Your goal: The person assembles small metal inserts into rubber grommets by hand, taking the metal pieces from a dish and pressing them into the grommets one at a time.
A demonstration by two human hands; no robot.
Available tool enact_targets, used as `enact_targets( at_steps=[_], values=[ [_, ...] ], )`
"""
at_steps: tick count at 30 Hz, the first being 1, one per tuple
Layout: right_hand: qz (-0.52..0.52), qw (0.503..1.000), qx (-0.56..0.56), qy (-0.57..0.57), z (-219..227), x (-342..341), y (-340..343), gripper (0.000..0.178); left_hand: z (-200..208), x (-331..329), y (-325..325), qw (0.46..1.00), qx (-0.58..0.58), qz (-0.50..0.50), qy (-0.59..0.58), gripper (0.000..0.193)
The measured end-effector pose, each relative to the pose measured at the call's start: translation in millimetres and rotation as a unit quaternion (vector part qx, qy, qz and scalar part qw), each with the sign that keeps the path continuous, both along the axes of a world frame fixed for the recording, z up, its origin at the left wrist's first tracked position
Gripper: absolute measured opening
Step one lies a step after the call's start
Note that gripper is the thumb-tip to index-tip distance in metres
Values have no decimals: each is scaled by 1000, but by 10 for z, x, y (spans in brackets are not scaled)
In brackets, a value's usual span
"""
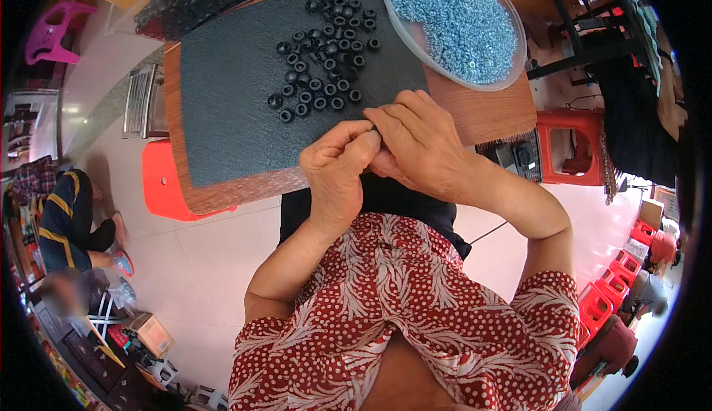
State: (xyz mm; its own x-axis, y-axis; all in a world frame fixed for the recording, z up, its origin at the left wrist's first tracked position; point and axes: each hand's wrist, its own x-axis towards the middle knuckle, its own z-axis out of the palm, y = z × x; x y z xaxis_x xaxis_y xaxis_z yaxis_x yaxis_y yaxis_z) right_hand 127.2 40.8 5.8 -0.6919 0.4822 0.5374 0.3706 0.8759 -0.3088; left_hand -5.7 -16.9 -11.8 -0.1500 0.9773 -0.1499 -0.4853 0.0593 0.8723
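Note:
My left hand (pixel 337 162) and my right hand (pixel 424 144) meet over the near edge of the table. Both have their fingers pinched together around something small and dark, mostly covered by the fingertips. Just beyond them, a loose heap of small round black caps with ring-shaped openings (pixel 320 102) lies on a dark mat (pixel 230 99). To the right of the mat stands a round clear plastic tub (pixel 512 77), which holds a mass of tiny shiny bluish metal pieces (pixel 460 29).
A clear bin (pixel 215 3) of more black pieces sits at the table's far left. Red stools stand left (pixel 159 181) and right (pixel 571 148) of the wooden table (pixel 493 110). One person sits at far left (pixel 63 218); others are at the right.

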Motion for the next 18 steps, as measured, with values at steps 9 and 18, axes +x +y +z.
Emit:
enact_targets(
  at_steps=[9, 18],
  values=[
    [22, 997, 65, -41, 12, 40, 51, 25, 17, -30, -30, 1000, -16, -24, 9, 16],
    [34, 994, 90, -58, 65, 101, 100, 27, -8, -130, -45, 992, 3, -121, 35, 27]
  ],
)
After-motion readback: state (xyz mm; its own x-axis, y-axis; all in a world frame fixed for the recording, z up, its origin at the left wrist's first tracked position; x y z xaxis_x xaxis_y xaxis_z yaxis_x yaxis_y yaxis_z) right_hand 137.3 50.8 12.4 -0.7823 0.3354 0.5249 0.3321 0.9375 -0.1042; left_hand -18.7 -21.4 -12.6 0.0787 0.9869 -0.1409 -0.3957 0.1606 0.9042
